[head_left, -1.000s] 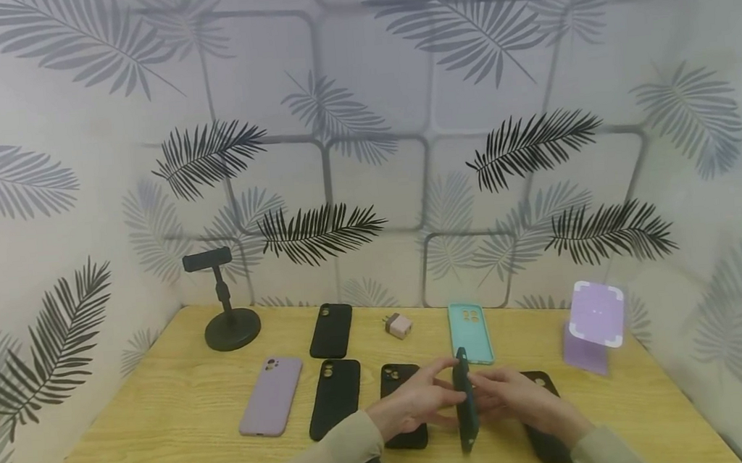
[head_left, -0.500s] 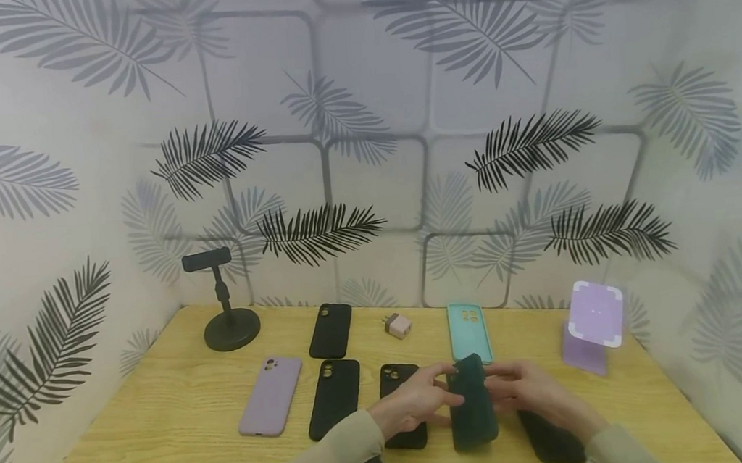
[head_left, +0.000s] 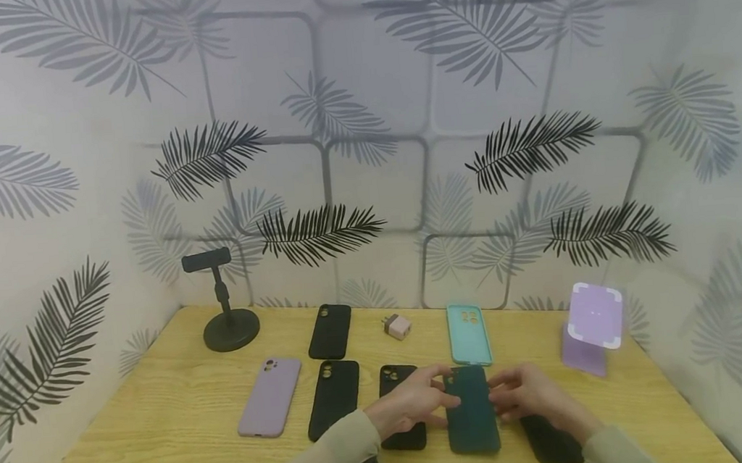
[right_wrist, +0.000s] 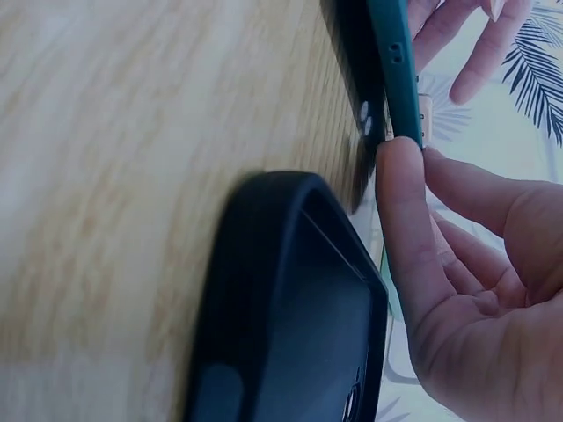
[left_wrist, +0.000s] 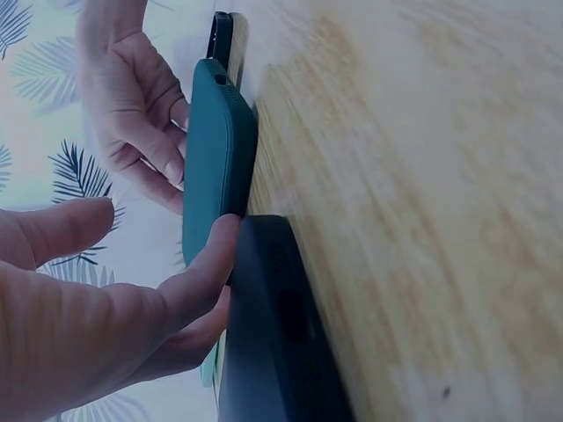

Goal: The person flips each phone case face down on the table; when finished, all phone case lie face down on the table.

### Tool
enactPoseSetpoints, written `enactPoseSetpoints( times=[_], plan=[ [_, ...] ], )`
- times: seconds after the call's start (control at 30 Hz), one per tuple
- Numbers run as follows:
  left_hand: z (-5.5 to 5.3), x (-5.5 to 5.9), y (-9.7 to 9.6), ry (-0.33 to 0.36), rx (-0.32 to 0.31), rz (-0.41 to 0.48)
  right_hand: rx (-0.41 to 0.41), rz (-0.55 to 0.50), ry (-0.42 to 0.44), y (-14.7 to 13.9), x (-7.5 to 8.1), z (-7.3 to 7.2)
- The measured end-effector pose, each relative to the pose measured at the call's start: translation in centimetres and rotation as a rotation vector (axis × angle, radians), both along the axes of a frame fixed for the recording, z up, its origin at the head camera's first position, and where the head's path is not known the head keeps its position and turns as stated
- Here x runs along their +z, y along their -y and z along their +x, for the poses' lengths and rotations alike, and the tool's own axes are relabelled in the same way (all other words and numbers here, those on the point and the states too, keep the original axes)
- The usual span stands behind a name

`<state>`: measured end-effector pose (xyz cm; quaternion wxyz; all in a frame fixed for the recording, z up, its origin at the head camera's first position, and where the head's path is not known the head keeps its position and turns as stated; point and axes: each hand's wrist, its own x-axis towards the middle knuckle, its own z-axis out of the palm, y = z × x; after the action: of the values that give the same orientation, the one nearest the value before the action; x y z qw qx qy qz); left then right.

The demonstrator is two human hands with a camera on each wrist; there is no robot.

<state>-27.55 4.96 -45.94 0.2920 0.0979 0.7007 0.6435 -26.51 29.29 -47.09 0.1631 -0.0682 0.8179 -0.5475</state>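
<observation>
Toward the near right: holding a dark green phone case (head_left: 472,412) by both long edges

Gripping its left edge lightly with the left hand (head_left: 410,400) — bending the fingers only partly — and gripping its right edge with the right hand (head_left: 533,397), bringing thumb and fingers close together at the rim. Facing its back upward, camera opening at the far end. Not being able to tell about contact with the wooden table (head_left: 163,422) underneath.

Covering part of one black phone case (head_left: 405,439) with the left hand, and part of another black phone case (head_left: 551,446), open side up, with the right. Seeing a mint phone case (head_left: 470,340) just beyond the far end, a pink charger (head_left: 398,326) farther left and a purple stand (head_left: 593,316) off to the right. Also seeing, leftward, a third black phone case (head_left: 334,400), a fourth black phone case (head_left: 329,331) behind it, a lilac phone case (head_left: 271,398) beside them — and a black stand (head_left: 231,330) near the leaf-patterned wall (head_left: 359,80).
</observation>
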Motion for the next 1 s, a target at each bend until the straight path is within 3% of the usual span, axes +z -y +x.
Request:
enactPoseSetpoints(
  times=[0.2, 0.5, 0.7, 0.87, 1.0],
  plan=[
    [0.0, 0.2, 0.1, -0.010, -0.003, -0.022, 0.002, 0.034, 0.016, 0.0, 0.0, 0.0],
    [-0.3, 0.9, 0.1, -0.128, 0.002, -0.089, 0.034, 0.001, 0.000, -0.5, -0.1, -0.5],
    [-1.7, 1.2, -0.6, -0.199, 0.023, -0.066, 0.072, -0.021, -0.087, -0.8, 0.5, -1.8],
    [-3.3, 0.6, -1.4, -0.188, 0.068, -0.008, 0.040, -0.004, -0.141, -1.2, 0.9, -3.0],
    [-4.5, 0.3, -2.2, -0.170, 0.121, 0.027, -0.009, 0.072, -0.187, -1.6, 1.2, -3.8]
  ],
)
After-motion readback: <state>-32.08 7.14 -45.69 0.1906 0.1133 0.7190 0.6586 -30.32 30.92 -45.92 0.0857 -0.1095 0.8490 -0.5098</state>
